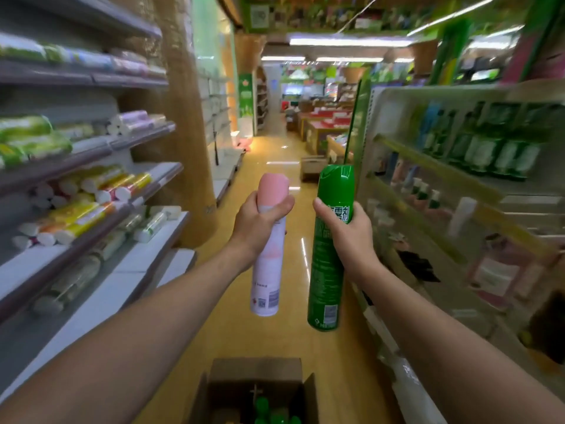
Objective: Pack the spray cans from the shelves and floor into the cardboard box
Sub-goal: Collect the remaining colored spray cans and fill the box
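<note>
My left hand (260, 221) grips a pink and white spray can (268, 270) just below its pink cap, holding it upright over the aisle. My right hand (345, 231) is wrapped around a taller green spray can (328, 270), also upright. Both cans hang in the air side by side, a small gap between them. Below them, at the bottom edge of the view, an open cardboard box (220, 390) stands on the floor with green can caps (263, 405) showing inside.
Shelves (91, 154) with rolled bags and packets line the left side. Another shelf unit (458, 166) with green bottles and pump bottles runs along the right. The yellow floor (275, 157) of the aisle stretches ahead toward a small box and red display stands.
</note>
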Demonstrator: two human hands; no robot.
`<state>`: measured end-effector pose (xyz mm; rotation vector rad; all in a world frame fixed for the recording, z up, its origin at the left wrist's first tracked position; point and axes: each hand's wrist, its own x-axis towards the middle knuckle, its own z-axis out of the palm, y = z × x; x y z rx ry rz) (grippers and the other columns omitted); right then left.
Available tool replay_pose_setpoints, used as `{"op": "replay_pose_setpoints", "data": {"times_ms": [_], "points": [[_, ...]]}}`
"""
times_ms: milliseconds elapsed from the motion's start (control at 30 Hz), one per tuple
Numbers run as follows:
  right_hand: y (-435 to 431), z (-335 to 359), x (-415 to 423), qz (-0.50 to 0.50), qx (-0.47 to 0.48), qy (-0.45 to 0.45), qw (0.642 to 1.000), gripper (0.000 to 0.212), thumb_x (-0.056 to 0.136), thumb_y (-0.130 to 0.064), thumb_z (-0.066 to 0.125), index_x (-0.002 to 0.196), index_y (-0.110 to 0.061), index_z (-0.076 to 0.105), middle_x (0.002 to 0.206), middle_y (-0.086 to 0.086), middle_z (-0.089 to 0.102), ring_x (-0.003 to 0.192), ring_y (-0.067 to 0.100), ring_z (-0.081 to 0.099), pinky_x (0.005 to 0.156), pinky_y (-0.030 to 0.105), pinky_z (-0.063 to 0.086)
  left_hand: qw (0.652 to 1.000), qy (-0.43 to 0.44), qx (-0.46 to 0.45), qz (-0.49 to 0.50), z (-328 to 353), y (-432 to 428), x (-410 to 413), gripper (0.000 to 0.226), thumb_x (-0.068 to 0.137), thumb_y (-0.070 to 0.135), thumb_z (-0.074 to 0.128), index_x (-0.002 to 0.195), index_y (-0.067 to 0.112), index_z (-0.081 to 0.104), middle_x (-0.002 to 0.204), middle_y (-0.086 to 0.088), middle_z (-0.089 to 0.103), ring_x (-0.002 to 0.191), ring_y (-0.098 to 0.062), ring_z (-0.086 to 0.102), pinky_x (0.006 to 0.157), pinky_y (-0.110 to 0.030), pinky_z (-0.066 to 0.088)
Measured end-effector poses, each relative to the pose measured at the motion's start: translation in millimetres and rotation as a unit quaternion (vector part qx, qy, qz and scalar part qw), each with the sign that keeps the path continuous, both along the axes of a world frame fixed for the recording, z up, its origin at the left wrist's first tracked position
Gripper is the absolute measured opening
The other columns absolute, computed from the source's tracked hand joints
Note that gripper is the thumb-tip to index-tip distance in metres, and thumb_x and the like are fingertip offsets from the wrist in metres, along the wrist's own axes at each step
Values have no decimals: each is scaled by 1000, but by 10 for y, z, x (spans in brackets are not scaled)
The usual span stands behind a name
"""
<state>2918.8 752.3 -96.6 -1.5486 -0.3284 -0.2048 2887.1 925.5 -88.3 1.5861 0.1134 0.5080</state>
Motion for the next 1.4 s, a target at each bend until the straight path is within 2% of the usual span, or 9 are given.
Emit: {"op": "replay_pose_setpoints", "data": {"times_ms": [133,267,367,600,733,967,1133,1233,1400], "points": [[180,-430,715,60,-22,38,997,41,80,-54,78,107,-31,59,95,-6,69,84,9,69,77,35,57,995,60,11,77,-509,122,610,65,65,77,76,102,26,61,88,-6,66,85,-41,69,77,-65,56],[407,-1133,1204,118,-74,93,986,47,77,-57,79,112,-35,58,93,-10,71,85,8,70,79,39,59,979,131,11,154,-1077,275,929,62,69,82,65,101,29,59,95,-5,67,88,-29,70,83,-53,57],[559,-1705,1406,135,-120,148,972,55,74,-54,83,116,-32,56,96,-9,70,85,6,69,79,41,61,970,174,25,168,-1525,481,1061,56,73,72,63,105,27,58,99,-1,64,89,-19,65,80,-39,53],[803,-3178,1433,111,-201,253,940,61,70,-36,91,120,-25,58,108,-10,67,101,7,64,80,25,55,946,300,57,112,-2986,1277,1163,57,73,53,80,118,27,58,106,-3,66,97,-21,66,83,-49,60],[958,-4232,1406,60,-278,299,911,65,63,-36,95,117,-21,61,115,-1,63,103,14,60,78,25,47,927,363,71,67,-4066,1636,943,56,74,21,87,122,24,59,110,4,67,99,-10,64,78,-23,55],[1042,-5843,1415,16,-339,330,881,78,67,-19,92,131,-22,47,115,0,62,103,19,59,72,22,48,899,409,144,64,-5790,1992,452,54,68,15,91,113,19,62,108,0,64,91,-7,60,71,-3,43],[961,-6686,1340,12,-359,352,864,68,69,-18,90,125,-23,52,109,-7,61,104,13,59,74,12,44,884,418,202,58,-6684,2140,155,59,64,28,91,113,24,59,106,4,65,97,-15,62,80,-29,51],[977,-7055,1280,15,-379,362,852,66,70,-22,91,122,-23,51,111,-6,61,105,15,58,85,28,50,877,418,220,83,-6988,2144,5,54,70,25,89,112,24,55,98,6,63,90,-14,62,75,-28,51],[1038,-7457,1208,30,-391,366,844,70,70,-21,90,127,-23,50,111,-7,59,106,12,55,94,31,47,842,475,254,15,-7463,2197,-115,55,67,25,89,110,20,55,99,0,66,91,-22,65,75,-37,56]]}}
